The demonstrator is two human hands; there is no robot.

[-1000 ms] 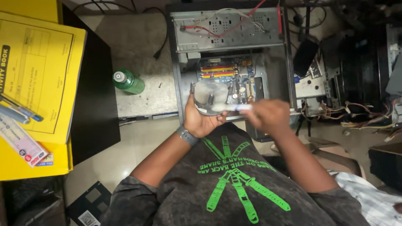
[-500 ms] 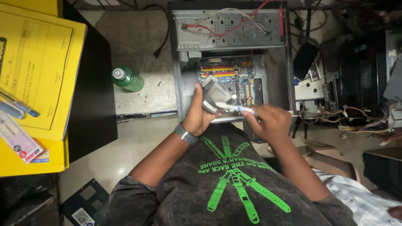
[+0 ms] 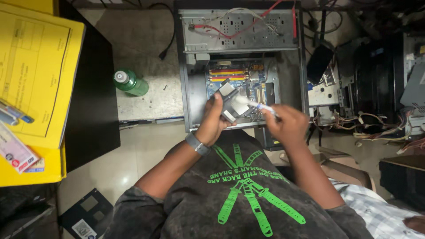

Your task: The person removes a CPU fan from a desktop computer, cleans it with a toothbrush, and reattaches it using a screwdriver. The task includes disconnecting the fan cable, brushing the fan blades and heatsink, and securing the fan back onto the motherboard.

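My left hand point(image 3: 213, 123), with a grey band on the wrist, grips a small grey metal computer part point(image 3: 228, 91) tilted above the open computer case point(image 3: 187, 93). My right hand point(image 3: 287, 125) holds a thin white tool with a blue band point(image 3: 251, 104), and its white tip touches the part's face. Both hands hover over the lower edge of the case. Behind them is the blue motherboard point(image 3: 237, 73) with its coloured slots. I cannot tell whether the tool is a brush or a tube.
A green bottle point(image 3: 131, 83) lies left of the case. On a black desk point(image 3: 93, 110) at the left sit a yellow folder point(image 3: 37, 66) and pens point(image 3: 17, 113). Loose drives, metal brackets and cables point(image 3: 376, 102) crowd the right. A black disk point(image 3: 86, 213) lies on the floor.
My left hand has turned the grey part from flat to tilted and lifted it slightly. My right hand has drawn the white tool's tip across its face.
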